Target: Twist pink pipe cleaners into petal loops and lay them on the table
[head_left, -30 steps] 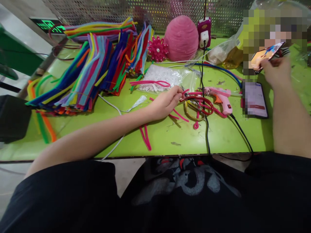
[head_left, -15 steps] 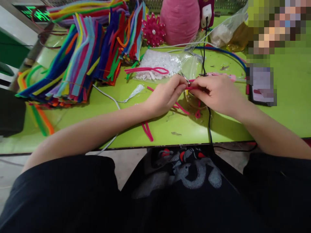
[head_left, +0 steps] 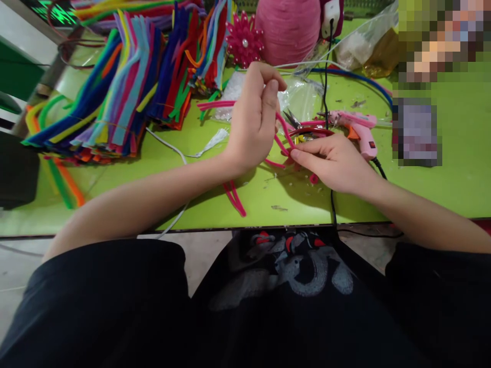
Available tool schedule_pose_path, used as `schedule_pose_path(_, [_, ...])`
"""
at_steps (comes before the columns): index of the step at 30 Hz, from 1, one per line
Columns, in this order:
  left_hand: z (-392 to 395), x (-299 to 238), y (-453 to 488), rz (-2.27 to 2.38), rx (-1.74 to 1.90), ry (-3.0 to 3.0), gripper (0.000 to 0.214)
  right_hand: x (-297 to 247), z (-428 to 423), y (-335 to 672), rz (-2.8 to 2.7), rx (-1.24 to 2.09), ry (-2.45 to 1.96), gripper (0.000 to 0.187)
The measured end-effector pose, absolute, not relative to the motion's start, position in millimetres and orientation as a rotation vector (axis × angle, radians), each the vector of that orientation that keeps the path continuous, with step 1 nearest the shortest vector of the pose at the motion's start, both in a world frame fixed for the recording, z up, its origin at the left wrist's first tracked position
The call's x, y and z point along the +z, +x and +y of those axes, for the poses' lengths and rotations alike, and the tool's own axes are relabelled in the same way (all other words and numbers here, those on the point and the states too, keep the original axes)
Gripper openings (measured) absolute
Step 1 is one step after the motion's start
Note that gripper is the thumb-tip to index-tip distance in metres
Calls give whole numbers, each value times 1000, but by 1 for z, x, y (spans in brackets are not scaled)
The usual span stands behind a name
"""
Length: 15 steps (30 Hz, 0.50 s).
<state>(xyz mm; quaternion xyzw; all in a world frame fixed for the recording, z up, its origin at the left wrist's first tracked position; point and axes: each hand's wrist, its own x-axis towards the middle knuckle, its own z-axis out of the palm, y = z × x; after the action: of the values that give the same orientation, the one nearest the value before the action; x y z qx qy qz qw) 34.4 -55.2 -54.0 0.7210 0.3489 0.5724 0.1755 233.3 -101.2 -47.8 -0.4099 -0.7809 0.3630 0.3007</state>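
The right hand pinches a bent, fuzzy, bright-pink pipe cleaner at four o'clock from the curled left hand, whose grip I cannot tell.

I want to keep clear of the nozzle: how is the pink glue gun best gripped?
Probably by the handle, coming from the right, near side. The pink glue gun appears to lie flat, nozzle pointing left, handle slanting back toward the person. The right hand is nearest but pinches a pink fuzzy stem.
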Motion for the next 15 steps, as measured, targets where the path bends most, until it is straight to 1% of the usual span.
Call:
schedule_pose_path(3, [-61, -45, 39, 998, 1594, 2029, 15, -46, -103, 227, -2029, 1114, -1075, 39])
schedule_pose_path(5, [-61, -42, 36, 995, 1593, 2023, 19, -44, -103, 226, -2038, 1106, -1064, 37])
schedule_pose_path(7, [-60, -39, 27, 989, 1604, 2092, 23, -40, -101, 229, -2092, 962, -1054, 34])
schedule_pose_path(9, [-61, -37, 12, 957, 1555, 2367, 28, -38, -99, 233, -2193, 741, -1022, 32])
schedule_pose_path(10, [-62, -36, 4, 926, 1410, 2608, 37, -37, -97, 235, -2253, 646, -997, 31])
schedule_pose_path(11, [-65, -35, -4, 823, 1205, 2902, 49, -38, -96, 236, -2309, 573, -969, 30])
schedule_pose_path(12, [-69, -35, -10, 814, 966, 3084, 56, -39, -95, 237, -2361, 526, -943, 29])
schedule_pose_path(13, [-74, -35, -15, 823, 761, 3177, 55, -40, -95, 238, -2412, 510, -922, 26])
schedule_pose_path(15, [-82, -36, -21, 884, 452, 3206, 45, -43, -95, 237, -2485, 528, -896, 23])
